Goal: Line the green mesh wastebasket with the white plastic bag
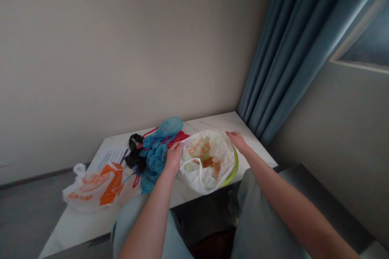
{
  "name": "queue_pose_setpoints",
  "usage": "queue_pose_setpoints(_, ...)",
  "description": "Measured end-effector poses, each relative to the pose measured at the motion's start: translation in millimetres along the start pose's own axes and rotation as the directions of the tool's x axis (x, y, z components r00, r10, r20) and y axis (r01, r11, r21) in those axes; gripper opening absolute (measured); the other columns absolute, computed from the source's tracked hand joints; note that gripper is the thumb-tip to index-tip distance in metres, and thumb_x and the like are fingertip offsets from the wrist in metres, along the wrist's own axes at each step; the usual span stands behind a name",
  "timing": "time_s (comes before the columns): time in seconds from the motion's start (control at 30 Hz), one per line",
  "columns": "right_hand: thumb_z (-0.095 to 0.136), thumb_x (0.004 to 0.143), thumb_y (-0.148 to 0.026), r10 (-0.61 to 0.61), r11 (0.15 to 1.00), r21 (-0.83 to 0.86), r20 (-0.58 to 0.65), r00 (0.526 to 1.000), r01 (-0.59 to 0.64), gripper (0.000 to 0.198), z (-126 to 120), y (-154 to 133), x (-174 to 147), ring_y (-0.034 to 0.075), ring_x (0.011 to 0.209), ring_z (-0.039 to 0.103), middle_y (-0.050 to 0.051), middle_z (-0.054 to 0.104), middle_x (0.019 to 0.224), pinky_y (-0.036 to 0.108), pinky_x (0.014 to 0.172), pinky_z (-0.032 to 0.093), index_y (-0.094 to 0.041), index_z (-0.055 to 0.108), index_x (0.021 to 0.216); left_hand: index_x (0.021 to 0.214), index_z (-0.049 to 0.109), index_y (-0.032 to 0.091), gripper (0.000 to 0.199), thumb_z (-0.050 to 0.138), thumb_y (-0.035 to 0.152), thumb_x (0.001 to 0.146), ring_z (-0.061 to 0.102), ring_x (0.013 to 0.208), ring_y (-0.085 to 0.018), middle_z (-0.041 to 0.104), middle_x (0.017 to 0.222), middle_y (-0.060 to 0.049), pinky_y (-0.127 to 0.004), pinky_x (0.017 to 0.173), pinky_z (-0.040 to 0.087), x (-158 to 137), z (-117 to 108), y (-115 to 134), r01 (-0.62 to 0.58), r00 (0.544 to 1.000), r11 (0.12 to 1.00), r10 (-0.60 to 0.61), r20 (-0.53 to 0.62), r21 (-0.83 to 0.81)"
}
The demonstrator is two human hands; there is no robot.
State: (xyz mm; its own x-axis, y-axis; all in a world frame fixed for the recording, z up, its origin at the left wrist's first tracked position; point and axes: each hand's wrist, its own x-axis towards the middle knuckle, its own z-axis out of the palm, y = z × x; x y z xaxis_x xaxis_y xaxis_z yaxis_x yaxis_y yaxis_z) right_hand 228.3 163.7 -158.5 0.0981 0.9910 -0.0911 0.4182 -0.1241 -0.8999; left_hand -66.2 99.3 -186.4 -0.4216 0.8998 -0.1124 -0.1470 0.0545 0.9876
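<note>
A white plastic bag (194,180) with a drawstring or handle loop and orange print stands open in front of me, spread over a container whose lime-green rim (234,170) shows on the right. My left hand (174,156) is closed on the bag's left edge. On the far right edge, my right hand (237,139) pinches the same bag. Crumpled blue plastic bags (156,158) lie just left of my left hand, with black plastic bags (135,156) and a red bag (179,137) among them. My fingertips are partly hidden.
A white bag with orange print (97,184) sits at the table's left, by a printed sheet (111,158). The marble-patterned white table (219,120) meets a wall behind. A blue curtain (282,48) hangs at right. My knees are against the front edge.
</note>
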Motion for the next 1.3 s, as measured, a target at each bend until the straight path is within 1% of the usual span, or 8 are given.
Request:
queue_pose_setpoints(0.13,0.073,0.073,-0.041,0.088,0.967,0.219,0.179,0.98,-0.127,0.027,7.4,-4.0,2.7,0.016,0.06,0.059,0.004,0.067,0.064,0.026,0.058,0.046,-0.017,0.063,0.071,0.092,0.072,0.016,0.043,0.073,0.049,0.064,0.066,0.092,-0.022,0.073,0.102,-0.008,-0.035,0.086,0.051,0.3,1.5,3.0,-0.022,1.0,1.0,0.022,0.001,-0.021)
queue_pose_setpoints(0.37,0.07,0.073,-0.036,0.07,0.874,0.474,0.095,0.993,-0.107,0.021,13.5,-10.0,-0.9,0.014,0.06,0.06,-0.001,0.066,0.068,0.024,0.058,0.047,-0.02,0.058,0.077,0.094,0.072,0.017,0.033,0.062,0.044,0.078,0.066,0.095,-0.024,0.073,0.1,-0.009,-0.037,0.091,0.05,1.4,-0.6,1.5,-0.155,0.988,0.969,0.155,0.017,0.195)
queue_pose_setpoints(0.57,0.052,0.087,-0.057,-0.018,0.835,0.548,0.136,0.991,-0.06,0.04,10.1,-25.9,-10.4,0.02,0.088,0.066,0.009,0.072,0.094,0.028,0.075,0.052,-0.02,0.057,0.071,0.115,0.067,0.021,0.034,0.055,0.036,0.087,0.054,0.12,-0.026,0.064,0.123,-0.01,-0.043,0.109,0.037,-32.3,-11.7,34.1,-0.548,0.836,0.659,0.45,0.314,0.515)
queue_pose_setpoints(0.67,0.039,0.093,-0.06,-0.08,0.826,0.563,0.13,0.988,-0.007,0.05,7.3,-30.0,-14.4,0.02,0.087,0.067,0.011,0.073,0.097,0.029,0.078,0.052,-0.019,0.061,0.073,0.122,0.065,0.025,0.04,0.057,0.03,0.083,0.047,0.126,-0.027,0.06,0.13,-0.007,-0.047,0.112,0.032,-53.8,-22.4,43.2,-0.682,0.727,0.493,0.371,0.578,0.541)
queue_pose_setpoints(0.87,0.032,0.096,-0.06,-0.131,0.894,0.437,0.04,0.991,0.1,0.055,1.5,-28.5,-26.1,0.012,0.052,0.053,0.008,0.073,0.108,0.028,0.056,0.046,-0.023,0.057,0.128,0.102,0.07,0.025,0.027,0.063,0.024,0.076,0.053,0.112,-0.03,0.068,0.112,-0.008,-0.045,0.101,0.039,-57.6,-30.4,30.6,-0.664,0.728,0.429,0.189,0.659,0.612)
queue_pose_setpoints(1.0,0.048,0.09,-0.047,-0.183,0.95,0.255,-0.018,0.983,0.182,0.048,0.8,-25.3,-35.6,0.014,0.064,0.059,0.006,0.071,0.111,0.026,0.055,0.047,-0.025,0.051,0.132,0.09,0.067,0.023,0.018,0.051,0.03,0.087,0.058,0.102,-0.026,0.067,0.099,-0.007,-0.04,0.095,0.044,-49.7,-23.3,38.4,-0.599,0.783,0.614,0.315,0.537,0.513)
queue_pose_setpoints(1.13,0.061,0.082,-0.029,-0.288,0.958,-0.019,-0.054,0.956,0.288,0.059,-2.4,-16.6,-37.6,0.018,0.072,0.063,0.006,0.072,0.109,0.029,0.065,0.05,-0.025,0.046,0.138,0.09,0.066,0.022,0.035,0.044,0.049,0.092,0.061,0.099,-0.023,0.068,0.1,-0.007,-0.034,0.092,0.046,-47.7,-22.3,46.9,-0.464,0.886,0.816,0.438,0.156,0.344)
queue_pose_setpoints(1.3,0.068,0.076,-0.02,-0.277,0.871,-0.408,0.056,0.959,0.275,0.077,-8.8,-3.6,-37.1,0.028,0.089,0.067,0.011,0.073,0.103,0.036,0.082,0.047,-0.021,0.041,0.148,0.085,0.066,0.019,0.062,0.036,0.073,0.086,0.058,0.062,-0.018,0.063,0.073,-0.004,-0.03,0.061,0.047,-34.6,-36.3,37.8,-0.186,0.951,0.967,0.222,-0.217,0.174)
